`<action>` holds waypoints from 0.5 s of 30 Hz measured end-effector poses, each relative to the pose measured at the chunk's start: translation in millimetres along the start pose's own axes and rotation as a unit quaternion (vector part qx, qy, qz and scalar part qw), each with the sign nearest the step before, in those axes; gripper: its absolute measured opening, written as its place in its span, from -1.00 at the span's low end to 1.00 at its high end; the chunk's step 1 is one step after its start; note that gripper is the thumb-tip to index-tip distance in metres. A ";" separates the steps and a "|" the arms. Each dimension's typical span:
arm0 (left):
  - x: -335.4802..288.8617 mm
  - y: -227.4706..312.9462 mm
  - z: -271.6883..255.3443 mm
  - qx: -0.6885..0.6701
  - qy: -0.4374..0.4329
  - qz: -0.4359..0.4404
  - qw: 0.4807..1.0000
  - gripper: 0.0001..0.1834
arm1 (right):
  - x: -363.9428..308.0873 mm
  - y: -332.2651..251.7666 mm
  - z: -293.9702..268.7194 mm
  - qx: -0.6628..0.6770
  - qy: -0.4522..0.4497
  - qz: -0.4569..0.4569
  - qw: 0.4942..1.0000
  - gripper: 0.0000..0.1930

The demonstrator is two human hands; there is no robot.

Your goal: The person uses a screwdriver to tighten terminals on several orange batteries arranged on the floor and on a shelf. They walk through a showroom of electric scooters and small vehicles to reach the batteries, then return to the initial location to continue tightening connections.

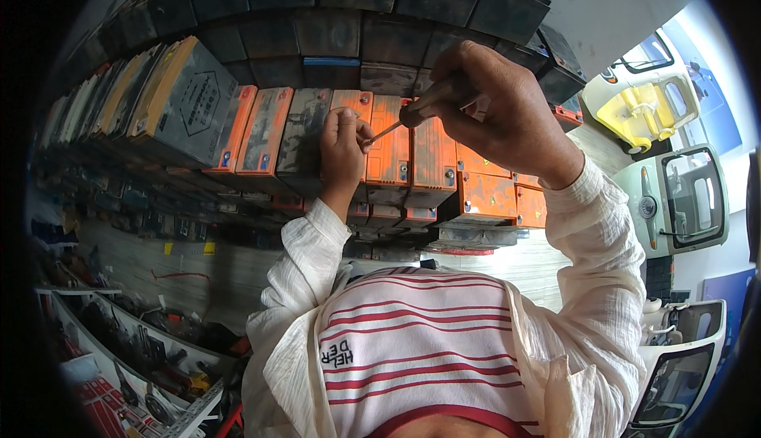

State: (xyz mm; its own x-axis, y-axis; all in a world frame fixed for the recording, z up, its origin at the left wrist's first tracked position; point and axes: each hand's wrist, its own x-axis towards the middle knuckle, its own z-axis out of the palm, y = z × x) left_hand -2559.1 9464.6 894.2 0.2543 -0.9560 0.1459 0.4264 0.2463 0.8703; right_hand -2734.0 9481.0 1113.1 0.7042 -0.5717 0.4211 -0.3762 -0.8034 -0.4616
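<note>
My right hand (507, 109) is closed around the dark handle of a screwdriver (410, 115). The thin shaft slants down to the left, its tip at the fingers of my left hand (344, 145). Those fingers are curled, thumb and forefinger close together; whatever they pinch is too small to make out. Both hands are above a row of batteries. Directly under the shaft lies an orange-topped battery (388, 153), with a dusty grey-and-orange battery (434, 160) to its right. A black, dusty battery (304, 133) is left of my left hand.
Dark batteries (325, 32) are stacked in tiers along the far side. Boxed batteries (186, 105) stand at the left, and more orange ones (487, 198) at the right. Shelves with tools (151, 343) fill the lower left. Small vehicles (674, 200) are parked at the right.
</note>
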 end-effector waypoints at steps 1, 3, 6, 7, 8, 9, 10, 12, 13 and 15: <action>0.5 -0.5 -0.2 -0.004 0.002 0.005 1.000 -0.71 | -0.5 -0.4 0.7 0.003 0.002 -0.001 1.000 -0.71; 0.7 -0.3 0.4 -0.002 0.010 0.005 1.000 -0.71 | -0.5 -1.2 0.4 -0.004 0.002 -0.007 1.000 -0.72; 0.8 -1.7 -1.0 -0.007 0.015 0.015 1.000 -0.71 | 0.3 -2.8 -0.6 -0.022 0.007 -0.019 1.000 -0.73; 0.7 -2.1 -1.5 -0.010 0.016 0.020 1.000 -0.71 | -0.2 -2.9 -0.1 -0.019 0.016 -0.018 1.000 -0.73; 0.6 -1.4 -1.8 -0.017 0.018 0.016 1.000 -0.71 | -0.6 -2.6 0.6 -0.016 0.025 -0.017 0.999 -0.73; 0.5 -0.7 -1.4 -0.025 0.019 0.011 0.999 -0.71 | -1.4 -1.6 1.3 -0.009 0.026 -0.011 1.000 -0.73; 0.5 0.1 -1.2 -0.032 0.020 0.005 0.999 -0.71 | -2.1 0.2 2.5 -0.002 0.027 -0.004 1.000 -0.73; 0.6 1.4 -2.5 -0.053 0.015 0.000 0.998 -0.71 | -2.7 1.6 3.8 0.006 0.031 -0.003 0.999 -0.73; 0.5 2.2 -3.1 -0.063 0.013 -0.003 0.998 -0.71 | -2.4 1.7 4.3 0.007 0.034 -0.007 0.999 -0.73; -0.7 5.8 -3.0 -0.069 0.017 -0.015 0.997 -0.71 | -2.1 1.5 6.0 0.013 0.037 -0.009 0.999 -0.74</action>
State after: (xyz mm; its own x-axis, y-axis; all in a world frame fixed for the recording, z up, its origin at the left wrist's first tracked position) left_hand -2554.2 9467.1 897.7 0.2667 -0.9583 0.1024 0.5493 0.2384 0.8009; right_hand -2732.5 9482.0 1106.8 0.6630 -0.5693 0.4860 -0.3479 -0.8092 -0.4734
